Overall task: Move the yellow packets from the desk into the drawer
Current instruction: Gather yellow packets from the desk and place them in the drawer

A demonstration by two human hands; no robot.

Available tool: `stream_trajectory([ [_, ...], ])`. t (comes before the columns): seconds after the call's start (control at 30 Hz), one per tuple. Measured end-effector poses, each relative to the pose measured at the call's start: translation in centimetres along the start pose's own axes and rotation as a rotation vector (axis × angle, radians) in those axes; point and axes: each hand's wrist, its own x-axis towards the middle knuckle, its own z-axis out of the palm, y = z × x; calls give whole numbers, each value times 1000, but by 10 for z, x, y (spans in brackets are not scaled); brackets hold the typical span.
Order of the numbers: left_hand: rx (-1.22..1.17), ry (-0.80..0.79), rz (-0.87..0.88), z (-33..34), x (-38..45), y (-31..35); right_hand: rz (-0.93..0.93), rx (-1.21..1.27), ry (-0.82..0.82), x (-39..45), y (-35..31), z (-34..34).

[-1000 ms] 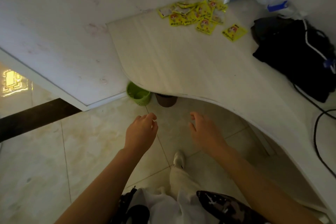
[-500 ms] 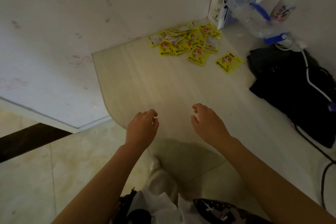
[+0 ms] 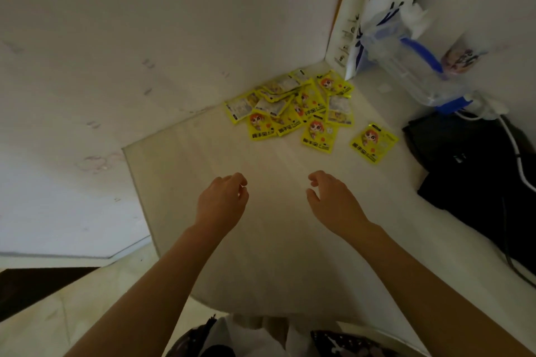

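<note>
Several yellow packets [image 3: 293, 107] with a cartoon face lie in a loose heap at the far corner of the pale wooden desk [image 3: 203, 159]. One more yellow packet [image 3: 373, 142] lies apart to the right of the heap. My left hand [image 3: 222, 201] hovers over the middle of the desk with loosely curled fingers, holding nothing. My right hand [image 3: 333, 200] hovers beside it, also loosely curled with nothing in it. Both hands are well short of the packets. No drawer is in view.
A white coffee paper bag [image 3: 374, 3] leans in the back corner. A clear plastic jug with blue trim [image 3: 406, 66] lies in front of it. A black bag [image 3: 475, 171] with a white cable and a black cable fills the desk's right side. Walls bound the desk.
I have stepped closer: both hands, earlier over the floor in front of the desk edge, now hover over the desk top. The packets appear nearer.
</note>
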Motion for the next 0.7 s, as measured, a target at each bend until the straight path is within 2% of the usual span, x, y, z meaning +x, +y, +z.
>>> stream_trajectory([
  [0.3,17,-29,-1,-13,93,-2,49,85,-38,86,-7,-20],
  [0.7,55,-33,-111,-9,212,2,168,167,-108,247,-6,-46],
])
